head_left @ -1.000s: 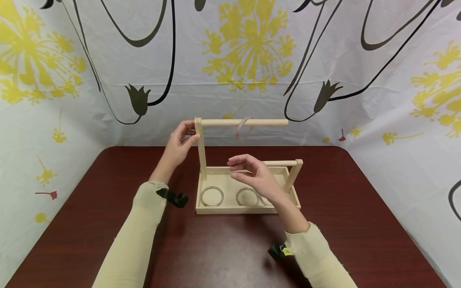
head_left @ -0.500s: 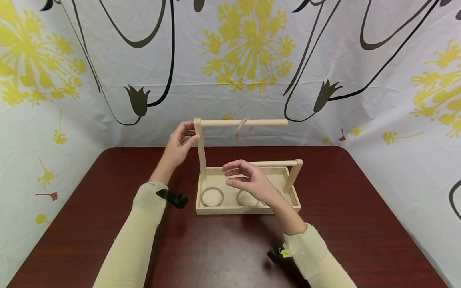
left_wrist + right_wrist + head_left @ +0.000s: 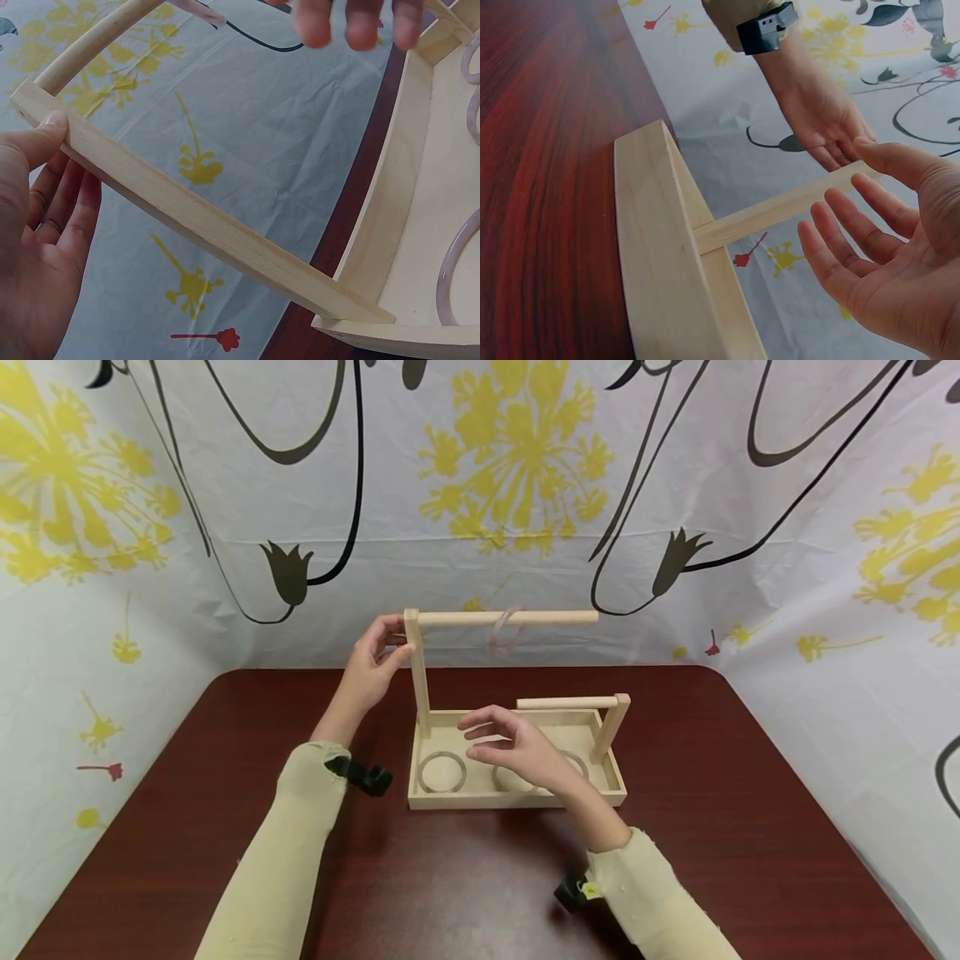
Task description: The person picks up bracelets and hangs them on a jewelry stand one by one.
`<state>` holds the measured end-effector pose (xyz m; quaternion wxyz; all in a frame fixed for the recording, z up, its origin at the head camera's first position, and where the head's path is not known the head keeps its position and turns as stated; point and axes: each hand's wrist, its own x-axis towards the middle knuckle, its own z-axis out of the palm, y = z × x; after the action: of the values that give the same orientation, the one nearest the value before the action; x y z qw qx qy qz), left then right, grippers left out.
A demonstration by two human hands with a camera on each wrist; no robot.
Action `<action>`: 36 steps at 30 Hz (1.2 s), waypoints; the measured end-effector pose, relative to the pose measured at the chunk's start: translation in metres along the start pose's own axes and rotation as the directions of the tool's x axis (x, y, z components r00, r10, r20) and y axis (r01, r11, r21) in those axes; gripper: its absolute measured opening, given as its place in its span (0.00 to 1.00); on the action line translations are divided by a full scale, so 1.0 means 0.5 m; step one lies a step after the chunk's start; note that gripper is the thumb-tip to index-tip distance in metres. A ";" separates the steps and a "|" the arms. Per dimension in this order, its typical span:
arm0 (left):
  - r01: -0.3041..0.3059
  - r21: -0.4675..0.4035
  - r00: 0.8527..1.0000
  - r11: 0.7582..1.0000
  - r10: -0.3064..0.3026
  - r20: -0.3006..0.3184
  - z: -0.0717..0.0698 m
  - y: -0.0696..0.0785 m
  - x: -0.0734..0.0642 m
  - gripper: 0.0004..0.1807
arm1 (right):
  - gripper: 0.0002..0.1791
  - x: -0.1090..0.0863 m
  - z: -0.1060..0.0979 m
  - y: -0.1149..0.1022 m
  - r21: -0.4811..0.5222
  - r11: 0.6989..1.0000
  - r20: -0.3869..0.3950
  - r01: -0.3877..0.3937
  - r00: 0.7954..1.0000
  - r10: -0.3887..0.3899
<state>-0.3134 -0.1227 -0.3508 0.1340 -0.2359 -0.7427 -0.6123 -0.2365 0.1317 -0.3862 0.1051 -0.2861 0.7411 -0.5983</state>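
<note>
Head view: the left hand (image 3: 372, 662) pinches the tall post (image 3: 419, 678) near its top; the right hand (image 3: 516, 748), loosely bent and holding nothing, hovers over the wooden tray (image 3: 480, 803). One ring (image 3: 494, 639) hangs round the upper bar (image 3: 453, 619); other rings (image 3: 463, 774) lie in the tray (some partly hidden by that hand). Left wrist view: thumb (image 3: 52, 131) on the post, fingers (image 3: 82, 214) behind. Right wrist view: the right hand's fingers stand apart.

Dark red-brown worktop (image 3: 450, 918) with streaky wood grain and rounded far corners, showing a soft sheen (image 3: 442, 860) toward the near middle. Behind it and along both sides, a wrinkled whitish sheet (image 3: 390, 502), creased horizontally across the back. Printed on it: big yellow flower bursts (image 3: 528, 452), dark curling stems (image 3: 287, 457) with tulip-like heads (image 3: 288, 572), small red blooms (image 3: 114, 771).
</note>
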 end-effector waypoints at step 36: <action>-0.003 0.011 1.000 1.000 0.003 0.007 -0.002 -0.006 0.000 0.20 | 0.27 0.032 0.038 0.113 -0.180 0.967 0.052 -0.182 0.980 0.194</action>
<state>-0.3149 -0.1241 -0.3529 0.1338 -0.2384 -0.7461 -0.6071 -0.2570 0.1137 -0.4417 0.1614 -0.2431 0.8103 -0.5082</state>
